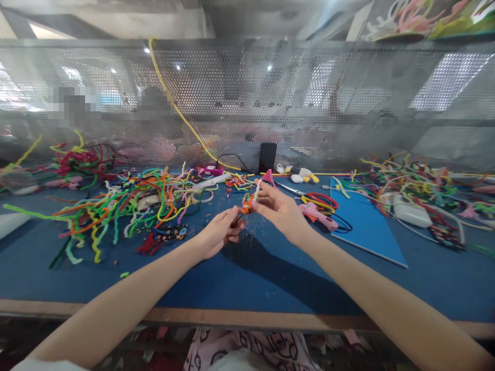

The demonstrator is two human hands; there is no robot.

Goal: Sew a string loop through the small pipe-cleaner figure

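Note:
Above the middle of the blue table, both hands meet at a small orange pipe-cleaner piece [248, 203] with a bit of white on it. My left hand [220, 230] is closed, thumb and fingers pinching the piece from the left. From the right, my right hand [278, 208] pinches its upper side, near the white bit. Fingers cover part of the piece, so its full shape cannot be made out. Beyond my right hand lie a pink glue gun [317, 216] and scissors [288, 189]. A loose pile of coloured pipe cleaners [127, 203] spreads left of my left hand.
A blue board [365, 226] lies to the right, with another tangle of pipe cleaners [410, 188] beyond it. A black phone [267, 157] leans on the perforated metal screen [240, 98]. A yellow cable [189, 126] hangs down it. The table's wooden edge [240, 318] runs in front.

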